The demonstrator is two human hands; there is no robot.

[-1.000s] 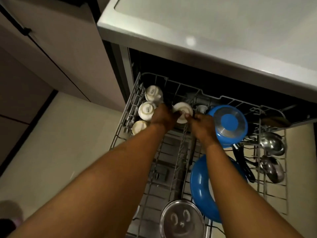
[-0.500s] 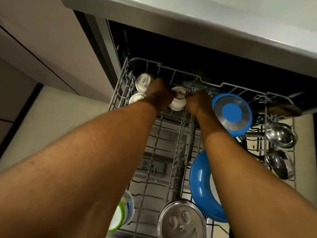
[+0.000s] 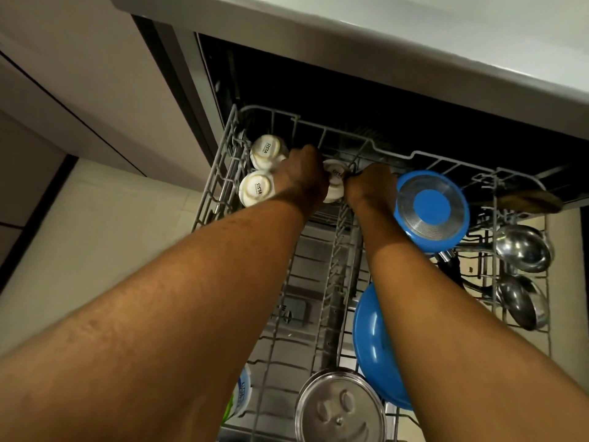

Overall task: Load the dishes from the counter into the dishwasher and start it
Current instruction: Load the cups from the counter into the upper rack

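Observation:
The grey wire dishwasher rack (image 3: pixel 220 186) is pulled out below the counter. My left hand (image 3: pixel 302 178) and my right hand (image 3: pixel 371 186) both grip one upturned white cup (image 3: pixel 334 185) at the far middle of the rack. Two more upturned white cups, one (image 3: pixel 266 151) behind the other (image 3: pixel 256 189), stand at the rack's far left. How my fingers lie on the cup's far side is hidden.
A blue pan (image 3: pixel 432 210) leans at the far right, a second blue pan (image 3: pixel 373 342) stands nearer me. Steel ladles (image 3: pixel 522 247) lie at the right edge. A glass lid (image 3: pixel 339 406) sits near the front. The white counter edge (image 3: pixel 414 39) overhangs above.
Both hands have stayed on the same white cup at the far middle of the rack. The view has tilted down and closer, so the counter top has left the picture.

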